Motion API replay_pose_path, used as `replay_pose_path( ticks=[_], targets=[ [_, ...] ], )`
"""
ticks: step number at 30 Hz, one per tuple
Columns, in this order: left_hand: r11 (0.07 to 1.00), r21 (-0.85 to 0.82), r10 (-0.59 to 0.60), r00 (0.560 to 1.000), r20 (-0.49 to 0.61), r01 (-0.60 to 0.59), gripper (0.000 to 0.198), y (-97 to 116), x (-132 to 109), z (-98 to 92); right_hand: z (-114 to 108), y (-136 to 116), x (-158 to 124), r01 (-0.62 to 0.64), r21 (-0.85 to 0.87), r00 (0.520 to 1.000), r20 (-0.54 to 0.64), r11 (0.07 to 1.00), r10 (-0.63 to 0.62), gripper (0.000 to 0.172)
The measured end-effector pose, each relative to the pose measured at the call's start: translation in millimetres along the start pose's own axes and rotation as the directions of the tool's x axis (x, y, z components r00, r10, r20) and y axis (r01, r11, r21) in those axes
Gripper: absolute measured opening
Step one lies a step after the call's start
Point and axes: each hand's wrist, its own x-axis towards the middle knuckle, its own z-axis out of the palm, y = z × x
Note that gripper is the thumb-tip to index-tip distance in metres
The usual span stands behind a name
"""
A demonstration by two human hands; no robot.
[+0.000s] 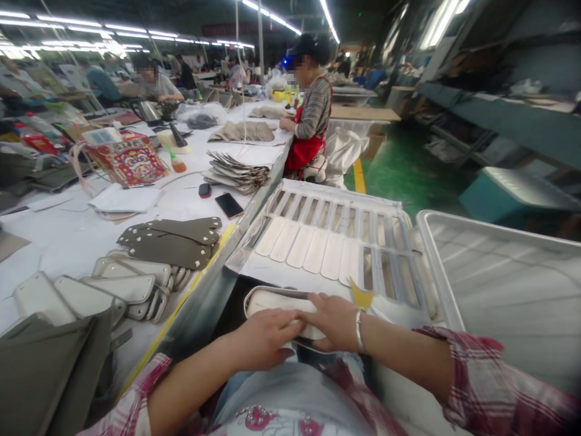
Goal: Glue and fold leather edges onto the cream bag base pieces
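On my lap lies an oblong cream piece (276, 300) with rounded ends and a dark inner edge; its near side is hidden under my hands. My left hand (267, 336) grips it from the left, fingers bent over its top. From the right my right hand (333, 321), with a bangle at the wrist, presses its fingers on the same piece, and the fingertips of both hands meet. Just beyond is a slotted white tray (290, 274) holding a row of flat cream strips (308, 247). A yellow scrap (361, 295) sits beside my right hand.
On the table at left are grey-white oblong pieces (122, 287), dark grey panels (175, 239), a phone (229, 206), a stack of flat parts (238, 172) and a red patterned bag (127, 158). A large white bin (436, 266) stands right. A co-worker (313, 109) works farther along the table.
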Motion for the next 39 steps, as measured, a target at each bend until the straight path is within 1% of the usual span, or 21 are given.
replay_pose_path(
  ticks=[2, 3, 4, 5, 7, 9, 10, 12, 13, 14, 16, 17, 18, 19, 21, 22, 25, 28, 34, 36, 39],
  targets=[
    [1.000, -0.003, 0.011, 0.994, 0.107, -0.011, 0.041, 2.7, 16.0, -3.7, -3.9, 8.6, -2.2, 0.016, 0.102, 1.000, 0.010, 0.995, -0.017, 0.058],
    [1.000, 0.004, 0.009, 0.991, 0.137, -0.009, 0.040, 2.7, 21.2, -4.9, -6.1, 14.7, -4.7, 0.017, 0.197, 1.000, 0.009, 0.980, -0.019, 0.059],
    [1.000, 0.012, 0.007, 0.988, 0.156, -0.009, 0.040, 1.7, 24.1, -5.6, -8.2, 21.9, -8.7, -0.005, 0.327, 1.000, 0.013, 0.945, 0.001, 0.060],
    [1.000, 0.016, 0.013, 0.985, 0.171, -0.016, 0.042, 0.0, 25.0, -5.8, -9.6, 29.8, -14.2, -0.068, 0.490, 0.998, 0.038, 0.869, 0.056, 0.060],
    [0.999, 0.023, 0.028, 0.981, 0.193, -0.033, 0.050, -5.1, 22.6, -4.9, -8.9, 45.8, -30.3, -0.265, 0.760, 0.962, 0.171, 0.593, 0.211, 0.055],
    [0.998, 0.040, 0.040, 0.977, 0.209, -0.050, 0.060, -9.4, 19.7, -3.8, -2.6, 57.0, -50.7, -0.448, 0.852, 0.877, 0.360, 0.271, 0.319, 0.050],
    [0.997, 0.049, 0.051, 0.975, 0.218, -0.063, 0.063, -10.3, 19.8, -3.7, 2.4, 59.5, -60.7, -0.507, 0.850, 0.834, 0.443, 0.141, 0.329, 0.050],
    [0.993, 0.050, 0.087, 0.965, 0.248, -0.103, 0.064, -8.8, 24.8, -4.8, 14.0, 58.5, -75.7, -0.577, 0.816, 0.775, 0.558, -0.030, 0.296, 0.050],
    [0.991, 0.042, 0.109, 0.958, 0.266, -0.124, 0.063, -6.8, 29.8, -6.0, 19.8, 55.8, -79.7, -0.602, 0.794, 0.749, 0.599, -0.086, 0.285, 0.049],
    [0.989, 0.028, 0.129, 0.951, 0.281, -0.143, 0.064, -4.2, 36.0, -7.4, 25.2, 52.4, -81.3, -0.627, 0.771, 0.718, 0.626, -0.109, 0.304, 0.049],
    [0.984, -0.008, 0.170, 0.940, 0.297, -0.175, 0.073, 0.7, 50.3, -9.7, 34.2, 45.4, -78.8, -0.674, 0.735, 0.657, 0.643, -0.074, 0.393, 0.049],
    [0.981, -0.027, 0.191, 0.934, 0.301, -0.192, 0.081, 2.6, 57.4, -10.3, 37.7, 42.6, -76.2, -0.677, 0.735, 0.652, 0.628, -0.047, 0.425, 0.048],
    [0.978, -0.040, 0.208, 0.929, 0.306, -0.206, 0.088, 3.7, 63.7, -10.3, 40.5, 40.5, -73.7, -0.666, 0.746, 0.665, 0.604, -0.016, 0.439, 0.048],
    [0.975, -0.047, 0.220, 0.924, 0.312, -0.216, 0.093, 4.2, 69.1, -9.7, 42.6, 39.1, -71.8, -0.643, 0.765, 0.694, 0.572, 0.019, 0.437, 0.048],
    [0.972, -0.046, 0.233, 0.915, 0.329, -0.231, 0.095, 3.5, 76.5, -7.2, 45.4, 38.4, -71.0, -0.571, 0.816, 0.767, 0.493, 0.086, 0.410, 0.044],
    [0.971, -0.042, 0.235, 0.912, 0.337, -0.235, 0.094, 2.6, 78.7, -5.6, 46.0, 38.8, -72.1, -0.542, 0.833, 0.789, 0.459, 0.109, 0.408, 0.042],
    [0.967, -0.026, 0.244, 0.900, 0.362, -0.252, 0.093, 0.3, 81.0, -1.5, 45.0, 41.3, -78.2, -0.494, 0.861, 0.818, 0.414, 0.119, 0.400, 0.042],
    [0.964, 0.003, 0.244, 0.889, 0.389, -0.266, 0.094, 0.1, 82.2, 0.2, 41.5, 43.7, -82.4, -0.479, 0.873, 0.821, 0.407, 0.094, 0.400, 0.043],
    [0.970, -0.002, 0.221, 0.878, 0.425, -0.243, 0.088, 2.2, 87.9, 4.5, 40.2, 43.2, -84.0, -0.494, 0.869, 0.797, 0.438, 0.031, 0.416, 0.047],
    [0.972, 0.007, 0.208, 0.879, 0.429, -0.233, 0.083, 3.4, 87.9, 7.3, 41.4, 41.2, -85.7, -0.475, 0.878, 0.794, 0.397, 0.063, 0.460, 0.045],
    [0.975, 0.037, 0.185, 0.893, 0.409, -0.219, 0.069, 6.3, 86.3, 10.2, 40.6, 39.6, -86.5, -0.460, 0.873, 0.806, 0.333, 0.163, 0.490, 0.042]
  ],
)
